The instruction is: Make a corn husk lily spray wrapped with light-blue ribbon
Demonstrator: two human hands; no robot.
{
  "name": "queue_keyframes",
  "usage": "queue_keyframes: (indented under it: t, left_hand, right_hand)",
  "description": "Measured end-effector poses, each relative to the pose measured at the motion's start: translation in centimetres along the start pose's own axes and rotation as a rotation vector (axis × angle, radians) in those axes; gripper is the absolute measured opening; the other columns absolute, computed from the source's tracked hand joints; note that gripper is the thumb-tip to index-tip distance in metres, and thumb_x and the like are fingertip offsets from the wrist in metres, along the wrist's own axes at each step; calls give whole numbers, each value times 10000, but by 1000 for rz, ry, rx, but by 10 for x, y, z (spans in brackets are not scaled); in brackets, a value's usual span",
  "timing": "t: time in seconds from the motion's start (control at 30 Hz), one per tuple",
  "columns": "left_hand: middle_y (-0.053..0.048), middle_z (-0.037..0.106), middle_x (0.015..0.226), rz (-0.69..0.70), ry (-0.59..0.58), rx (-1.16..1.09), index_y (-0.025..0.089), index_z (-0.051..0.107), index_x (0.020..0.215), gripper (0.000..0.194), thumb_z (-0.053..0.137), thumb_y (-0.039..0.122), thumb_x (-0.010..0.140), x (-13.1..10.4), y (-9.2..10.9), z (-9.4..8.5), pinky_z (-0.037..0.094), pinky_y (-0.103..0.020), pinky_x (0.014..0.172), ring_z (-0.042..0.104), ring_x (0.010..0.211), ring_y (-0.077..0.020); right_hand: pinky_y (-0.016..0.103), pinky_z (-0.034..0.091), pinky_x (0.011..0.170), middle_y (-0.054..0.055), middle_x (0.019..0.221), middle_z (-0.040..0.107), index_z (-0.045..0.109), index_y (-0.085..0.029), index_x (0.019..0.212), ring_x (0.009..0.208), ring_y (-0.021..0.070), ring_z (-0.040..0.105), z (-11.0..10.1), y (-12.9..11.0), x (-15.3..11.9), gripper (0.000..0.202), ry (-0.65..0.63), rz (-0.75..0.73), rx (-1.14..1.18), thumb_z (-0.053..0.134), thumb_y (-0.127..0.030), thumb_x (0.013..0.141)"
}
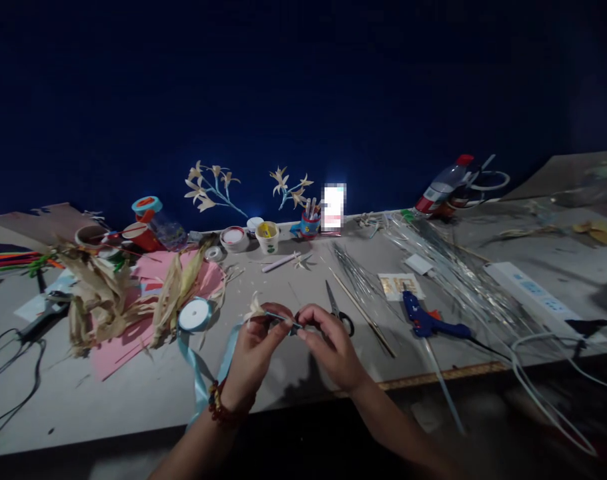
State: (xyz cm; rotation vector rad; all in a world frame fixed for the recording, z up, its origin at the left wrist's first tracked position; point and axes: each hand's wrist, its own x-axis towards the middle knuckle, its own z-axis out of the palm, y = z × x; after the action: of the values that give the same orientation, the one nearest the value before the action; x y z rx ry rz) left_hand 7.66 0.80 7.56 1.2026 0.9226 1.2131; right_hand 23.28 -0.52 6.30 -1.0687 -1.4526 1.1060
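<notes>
Flower (255, 307) leftmost, stem (276, 315) slanting down rightward, left hand (257, 343) and right hand (332, 343) pinching it

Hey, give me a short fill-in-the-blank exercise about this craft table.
1. The hand with the beaded bracelet, beside the pale flower, is the person's ____ hand.
2. The glue gun has a ____ body.
3. In this view, the scissors lie to the ____ of the ribbon spool.

Missing words: left; blue; right.
</notes>
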Motion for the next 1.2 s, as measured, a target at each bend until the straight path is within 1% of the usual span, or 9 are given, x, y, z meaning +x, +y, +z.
queue_keyframes:
  t: [0.2,0.37,0.43,0.57,0.63,0.73,0.9,1.03,1.2]
  left_hand:
    - [-22,609,823,-65,-38,-135,159,632,830,115,678,264,829,0,-3,3,444,-265,674,558,719,-141]
    - [-4,610,712,-129,18,-183,157,642,812,124,704,264,808,-1,-4,5,439,-255,671,553,668,-133]
    - [-5,613,694,-137,22,-203,153,647,804,119,705,257,808,-1,-4,6,442,-256,685,559,665,-132]
    - [-11,625,713,-150,13,-256,154,648,803,108,695,251,820,-2,-3,8,451,-260,699,580,681,-135]
    - [-1,615,706,-151,12,-273,159,649,791,101,694,245,820,-2,-3,10,444,-246,687,569,679,-127]
    - [9,578,687,-138,26,-262,155,653,770,112,699,245,816,-4,-2,11,427,-223,662,526,671,-112]
    - [4,559,714,-114,68,-197,147,661,776,122,717,253,798,-8,0,10,416,-228,645,505,678,-112]
    - [7,555,679,-98,32,-166,149,654,783,123,692,259,822,-12,0,9,422,-238,626,511,654,-118]
    - [-8,594,698,-29,23,-29,153,658,816,114,664,263,844,-17,3,7,441,-247,626,546,676,-138]
  right_hand:
    - [271,412,665,-12,684,546,560,-183,746,666,149,523,3,1,5,68,-33,254,530,541,-238,782]
    - [258,411,603,-14,650,533,564,-182,783,600,136,507,4,10,-2,84,-38,301,623,509,-240,809]
    - [261,438,621,-2,733,548,578,-195,889,665,147,538,5,16,-9,98,17,192,489,513,-234,827]
    - [362,508,776,77,1053,553,512,-234,1175,924,220,571,7,24,-20,403,157,-253,37,571,-194,779]
    - [415,510,816,90,1089,548,492,-256,1222,963,243,569,7,23,-20,488,215,-453,-196,585,-138,757]
    - [432,511,816,80,1089,563,529,-301,1208,946,240,583,5,17,-15,506,286,-622,-457,576,-64,763]
    - [445,523,791,71,1004,586,616,-299,1132,916,239,579,0,13,-10,429,269,-756,-577,572,-59,779]
    - [463,527,803,50,939,623,632,-324,1108,882,233,589,-2,17,-11,387,269,-799,-496,594,-96,796]
    - [490,519,815,47,923,634,632,-317,1054,881,239,604,-1,17,-14,285,272,-774,-403,573,-150,831]
